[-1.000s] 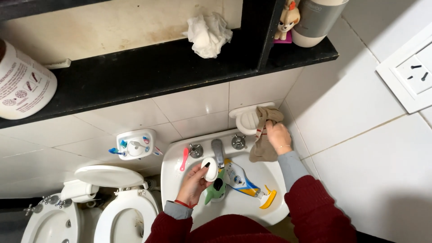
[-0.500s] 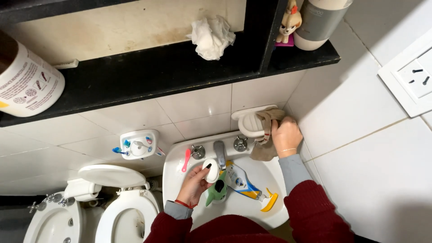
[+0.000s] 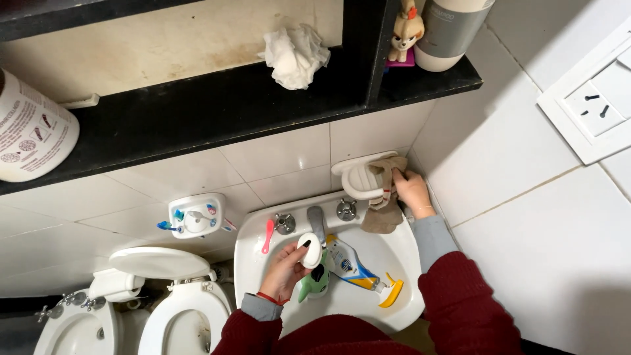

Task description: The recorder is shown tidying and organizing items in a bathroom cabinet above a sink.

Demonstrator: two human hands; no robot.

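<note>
My left hand holds a white bar of soap over the white sink, just in front of the tap. My right hand presses a beige cloth against the white wall soap dish at the sink's back right. The cloth hangs down over the sink's rim. In the basin lie a spray bottle with a yellow trigger and a green figure-shaped bottle.
A pink toothbrush lies on the sink's left rim. A wall toothbrush holder hangs to the left, above a toilet and a bidet. The black shelf carries crumpled tissue, a white jar, a figurine and a grey bottle.
My right hand and the cloth shifted over the soap dish, first right toward the wall, then back a little. My left hand kept the soap in place.
</note>
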